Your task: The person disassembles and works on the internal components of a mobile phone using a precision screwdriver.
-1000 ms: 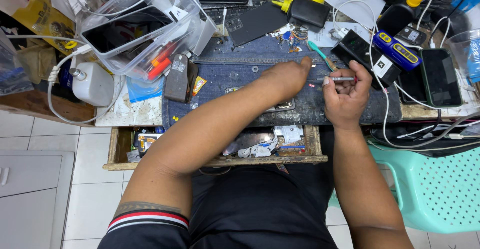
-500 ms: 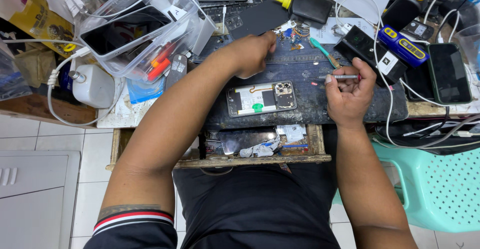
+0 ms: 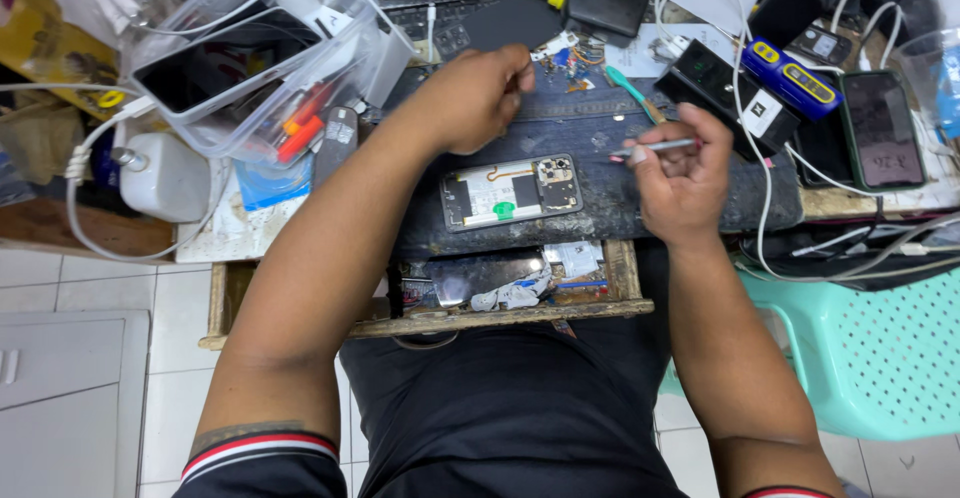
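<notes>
Crowding the desk (image 3: pixel 250 238) from edge to edge, cables and gadgets leave little room around the opened phone (image 3: pixel 511 191) lying mid-frame on a dark denim mat (image 3: pixel 610 198). A nudge could scatter the tiny parts (image 3: pixel 570 63) above centre, where the left hand (image 3: pixel 470 98) pinches, grip closed on something too small to tell. The right hand (image 3: pixel 680 183), right of the phone, has its grip clamped on a thin metal tool (image 3: pixel 655 146).

Denim mat (image 3: pixel 610 193) open around opened phone (image 3: pixel 511 190); clear tub (image 3: pixel 255 53) crowds left, cables (image 3: pixel 770 188) and devices right.
</notes>
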